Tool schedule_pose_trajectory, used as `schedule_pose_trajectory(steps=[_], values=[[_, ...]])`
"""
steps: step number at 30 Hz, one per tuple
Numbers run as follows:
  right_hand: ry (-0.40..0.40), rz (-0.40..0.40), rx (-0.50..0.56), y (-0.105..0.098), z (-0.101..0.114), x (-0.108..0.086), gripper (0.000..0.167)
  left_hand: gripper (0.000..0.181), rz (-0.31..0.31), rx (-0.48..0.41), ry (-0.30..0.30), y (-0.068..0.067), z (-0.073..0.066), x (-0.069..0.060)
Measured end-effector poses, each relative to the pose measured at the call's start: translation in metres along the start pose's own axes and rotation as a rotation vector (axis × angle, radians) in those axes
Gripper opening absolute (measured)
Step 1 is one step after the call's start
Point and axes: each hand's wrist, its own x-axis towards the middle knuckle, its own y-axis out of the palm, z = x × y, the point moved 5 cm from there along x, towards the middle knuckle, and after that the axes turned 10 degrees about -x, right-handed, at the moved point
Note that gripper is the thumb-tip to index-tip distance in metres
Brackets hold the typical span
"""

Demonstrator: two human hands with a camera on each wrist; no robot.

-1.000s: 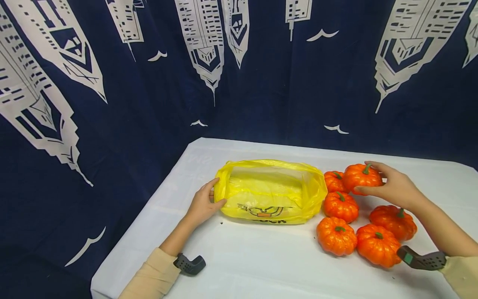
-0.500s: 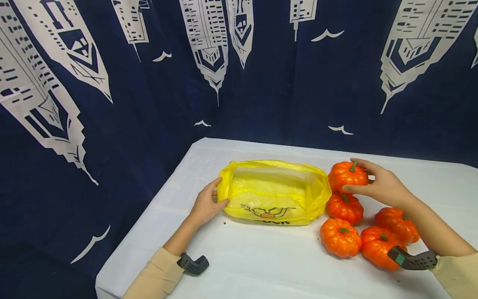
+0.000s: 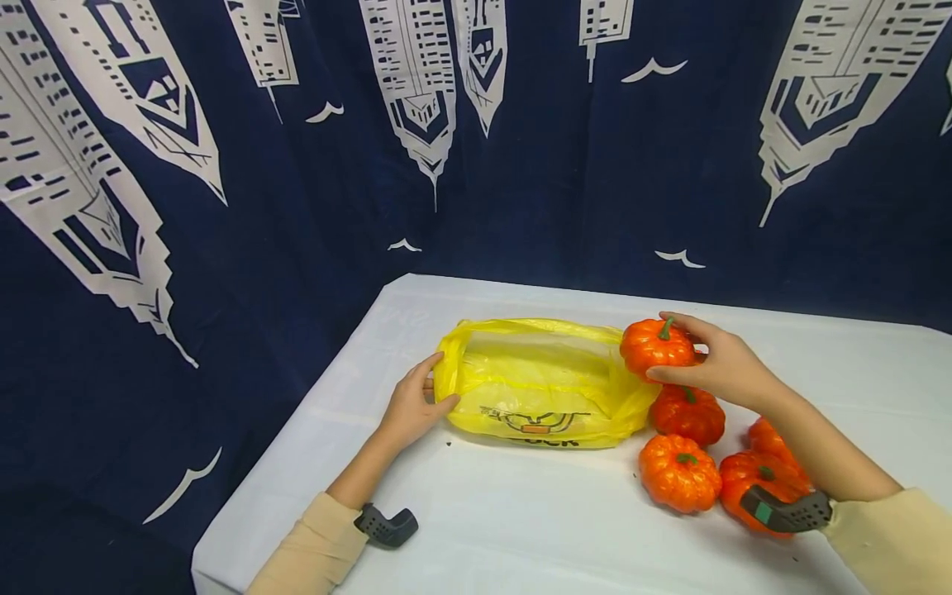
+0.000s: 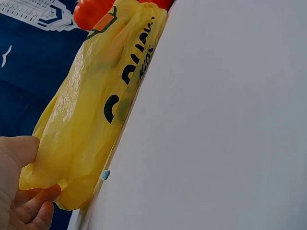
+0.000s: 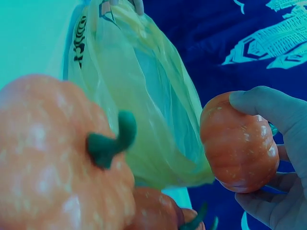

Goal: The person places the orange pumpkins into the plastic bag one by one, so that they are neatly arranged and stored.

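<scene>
A yellow plastic bag [image 3: 535, 388] lies on the white table with its mouth spread wide, dark print on its front. My left hand [image 3: 413, 405] pinches the bag's left edge between thumb and fingers; the left wrist view shows the thumb [image 4: 24, 148] on the outside. In my right hand [image 3: 717, 359] is a small orange pumpkin [image 3: 654, 349] with a green stem, gripped between thumb and fingers. It is held at the right rim of the bag's opening, overlapping it in the head view. The right wrist view shows this held pumpkin [image 5: 237, 143] beside the bag [image 5: 129, 96].
Several more pumpkins stand right of the bag, among them one near its corner [image 3: 688, 415], one in front [image 3: 678, 473] and one partly behind the right wrist strap [image 3: 759, 479]. A dark blue curtain [image 3: 521, 207] with white buildings hangs behind the table [image 3: 476, 521].
My right hand has carried the pumpkin leftward from above the other pumpkins to the bag's right rim. The left hand keeps its hold on the bag. The head view has shifted slightly.
</scene>
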Motion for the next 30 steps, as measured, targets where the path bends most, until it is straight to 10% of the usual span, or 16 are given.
schedule_pose_trajectory(steps=[30], values=[[-0.136,0.065,0.102,0.051,0.051,0.032,0.088,0.072,0.009,-0.017,0.013,0.001,0.000,-0.002]])
